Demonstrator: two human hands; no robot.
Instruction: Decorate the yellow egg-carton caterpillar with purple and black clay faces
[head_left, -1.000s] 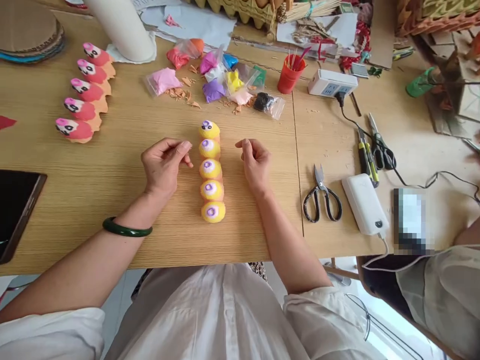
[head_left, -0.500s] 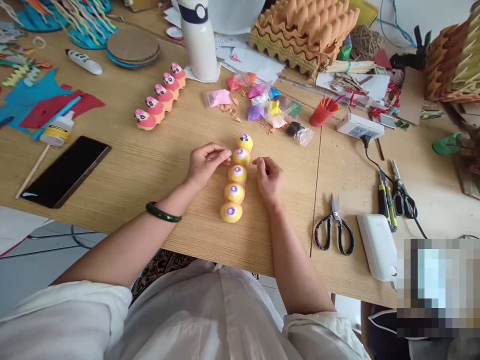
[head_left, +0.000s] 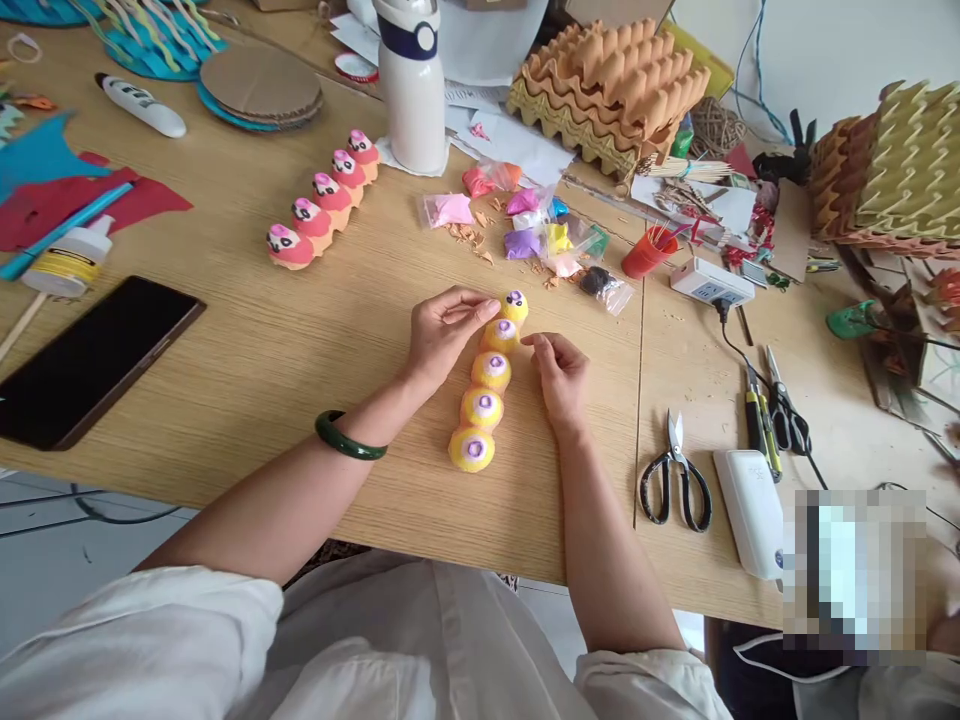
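A yellow-painted egg-carton strip (head_left: 492, 370) with several bumps lies lengthwise on the table before me. White patches and purple clay rings top its bumps, and the farthest bump also has small black-and-white eyes. My left hand (head_left: 450, 335) is closed in a pinch, its fingertips at the strip's left side by the two farthest bumps. Anything between those fingertips is hidden. On the other side, my right hand (head_left: 561, 378) is closed, thumb against curled fingers, its tip just right of the second bump. What it may hold is too small to make out.
A pink-painted egg-carton strip (head_left: 324, 200) lies farther left, near a white bottle (head_left: 412, 100). Bags of coloured clay (head_left: 525, 240) sit beyond my hands. To the right are scissors (head_left: 676, 475) and a white case (head_left: 748, 510); a phone (head_left: 101, 360) lies left.
The view has shifted and turned slightly. My left fingertips have moved a little toward the far end of the yellow strip. My right hand stays beside it.
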